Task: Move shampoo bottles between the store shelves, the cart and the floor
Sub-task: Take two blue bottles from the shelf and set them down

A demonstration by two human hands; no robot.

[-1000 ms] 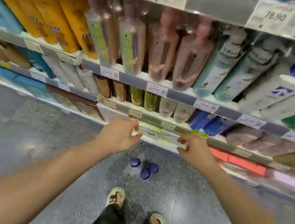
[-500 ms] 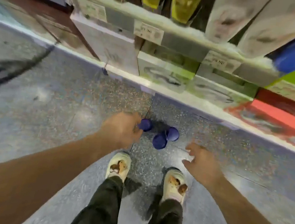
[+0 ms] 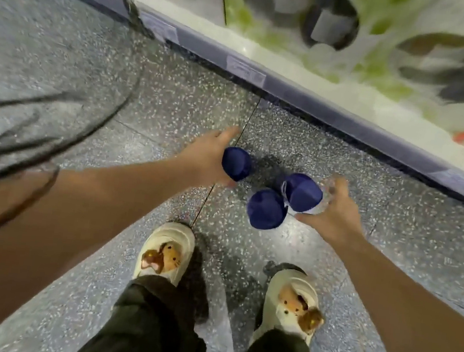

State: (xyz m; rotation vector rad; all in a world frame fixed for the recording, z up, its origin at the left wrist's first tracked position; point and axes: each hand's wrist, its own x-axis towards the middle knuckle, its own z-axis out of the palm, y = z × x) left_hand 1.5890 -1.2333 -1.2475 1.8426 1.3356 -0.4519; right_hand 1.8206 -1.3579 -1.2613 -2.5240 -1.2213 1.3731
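Left bottle [image 3: 236,163], right bottle [image 3: 303,192] and near bottle [image 3: 266,209], all shampoo, are upright on the speckled floor [image 3: 71,74]. Long axes are vertical, with the dark blue caps pointing straight up at your camera. They form a tight cluster just ahead of your shoes, near the bottom shelf edge [image 3: 321,103]. The left bottle sits slightly apart. The right and near bottles are touching or almost touching, can't tell which.

Your left hand [image 3: 207,155] is cupped round the left bottle, with the thumb on the far side, the fingers curled on the near side and the cap showing between them. Your right hand [image 3: 335,215] wraps the right bottle from its right side, thumb far, fingers near. A bit of clear bottle body shows by the thumb. The near bottle isn't held, and your right fingers lie just beside it.

Around: cream left shoe [image 3: 164,252] and right shoe [image 3: 293,300] with plush animal charms. Green-and-white boxes [image 3: 273,23] on the shelf are blurred. Dark blurred strands [image 3: 43,111] at the left edge, can't tell what they are.
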